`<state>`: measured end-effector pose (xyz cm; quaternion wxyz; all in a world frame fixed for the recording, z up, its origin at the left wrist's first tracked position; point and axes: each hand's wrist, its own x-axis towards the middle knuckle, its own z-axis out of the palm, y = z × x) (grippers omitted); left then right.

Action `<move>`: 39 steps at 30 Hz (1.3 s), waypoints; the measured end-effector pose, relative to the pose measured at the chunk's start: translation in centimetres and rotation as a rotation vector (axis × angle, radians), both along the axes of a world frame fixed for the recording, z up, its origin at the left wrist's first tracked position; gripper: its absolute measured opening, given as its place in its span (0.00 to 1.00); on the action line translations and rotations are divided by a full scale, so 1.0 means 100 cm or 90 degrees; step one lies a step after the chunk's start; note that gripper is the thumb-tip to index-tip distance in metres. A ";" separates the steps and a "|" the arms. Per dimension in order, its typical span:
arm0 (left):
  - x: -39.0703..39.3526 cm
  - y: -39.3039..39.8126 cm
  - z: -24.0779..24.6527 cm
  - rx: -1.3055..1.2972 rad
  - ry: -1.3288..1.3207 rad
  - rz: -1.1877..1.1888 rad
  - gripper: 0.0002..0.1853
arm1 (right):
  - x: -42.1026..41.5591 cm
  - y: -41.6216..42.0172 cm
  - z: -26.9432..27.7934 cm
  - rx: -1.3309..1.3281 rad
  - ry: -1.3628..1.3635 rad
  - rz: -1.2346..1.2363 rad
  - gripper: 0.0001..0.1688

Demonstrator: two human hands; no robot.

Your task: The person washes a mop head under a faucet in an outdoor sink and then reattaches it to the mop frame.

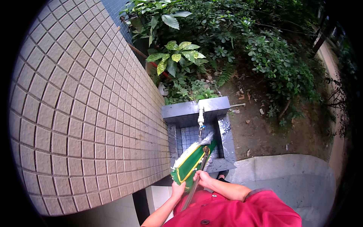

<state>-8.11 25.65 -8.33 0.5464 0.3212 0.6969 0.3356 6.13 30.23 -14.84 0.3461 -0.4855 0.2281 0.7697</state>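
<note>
A flat dust mop with a green fabric backing [189, 163], yellow trim and a white fringe [185, 155] lies slantwise over a tiled basin [227, 139]. My left hand [178, 189] grips the near end of the green fabric. Around the mop's metal pole [192, 190], close below its joint [206, 149], my right hand [203, 179] is closed. The pole runs back toward my body. A tap [201, 124] with a blue lever sits just past the fringe, its spout pointing down toward the mop. Whether water is flowing is hard to tell. Part of the basin floor is hidden beneath the mop.
A tiled wall [93, 113] rises close on the left. Beyond the basin's raised back ledge [215, 104] grow leafy shrubs [221, 37]. Bare soil [255, 130] lies to the right, with a thin pipe [238, 105] jutting over it. Concrete paving [278, 176] borders the soil nearer me.
</note>
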 end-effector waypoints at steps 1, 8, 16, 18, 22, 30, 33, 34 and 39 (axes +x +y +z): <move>0.006 0.003 -0.003 -0.006 -0.025 0.036 0.19 | 0.003 0.001 -0.005 0.005 -0.005 0.011 0.05; -0.023 0.033 0.022 -0.045 -0.066 0.113 0.20 | -0.012 0.000 -0.007 0.040 0.029 0.099 0.08; -0.076 0.017 0.103 -0.046 -0.077 0.115 0.19 | -0.041 -0.031 0.071 0.012 0.175 0.160 0.05; -0.072 0.024 0.114 -0.044 -0.077 0.139 0.18 | -0.040 -0.031 0.072 0.018 0.186 0.163 0.05; -0.055 0.044 0.096 0.006 -0.079 0.070 0.16 | -0.033 -0.025 0.067 0.032 0.107 0.152 0.06; -0.019 0.062 0.031 -0.018 -0.097 0.049 0.18 | -0.005 -0.006 0.020 0.034 0.015 0.139 0.06; -0.041 0.050 0.035 -0.099 -0.031 0.045 0.18 | -0.011 -0.011 0.021 0.017 0.020 0.145 0.05; -0.049 0.048 0.043 -0.080 -0.037 0.060 0.18 | -0.016 -0.013 0.034 0.023 0.012 0.171 0.05; -0.092 0.041 0.095 -0.061 -0.079 0.125 0.19 | -0.037 -0.028 0.088 0.040 0.089 0.235 0.06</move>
